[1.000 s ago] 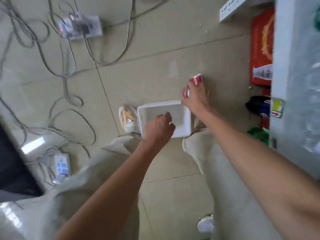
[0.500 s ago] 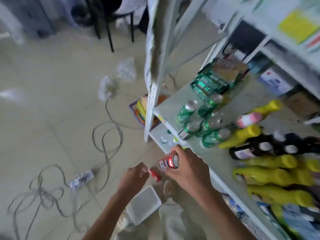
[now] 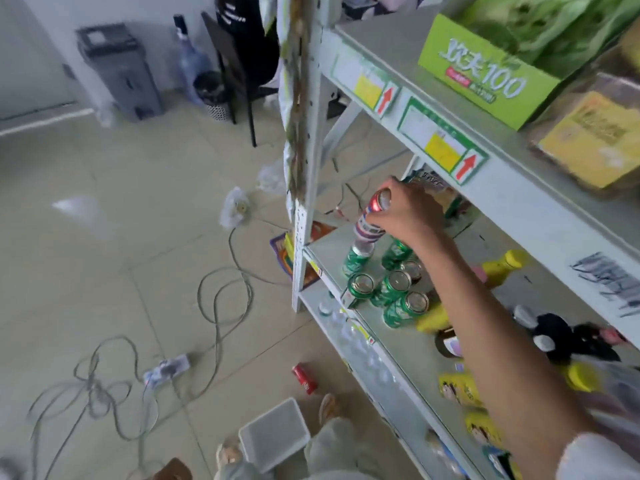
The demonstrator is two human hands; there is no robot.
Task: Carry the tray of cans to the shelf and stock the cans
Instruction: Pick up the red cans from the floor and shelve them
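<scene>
My right hand [image 3: 407, 211] is closed around a red, white and blue can [image 3: 371, 221], held upright just above several green cans [image 3: 391, 289] on the middle shelf board [image 3: 398, 337]. The can's base is right over the rearmost green can. On the floor by my feet lies the white tray [image 3: 263, 419], with nothing in it. A red can [image 3: 304, 378] lies on its side on the tiles between the tray and the shelf. Only a brown sliver at the bottom edge, perhaps my left hand [image 3: 173, 470], shows; its fingers are hidden.
Yellow bottles [image 3: 504, 266] and dark bottles [image 3: 554, 336] fill the shelf to the right of the green cans. A green carton [image 3: 485, 71] sits on the shelf above. Cables and a power strip [image 3: 167, 370] sprawl over the floor; a grey bin [image 3: 119, 71] and a chair [image 3: 239, 64] stand behind.
My view swung from the floor up to the shelf. My right hand carried its can from beside the tray to above the green cans. My left hand dropped away; a red can now lies on the floor.
</scene>
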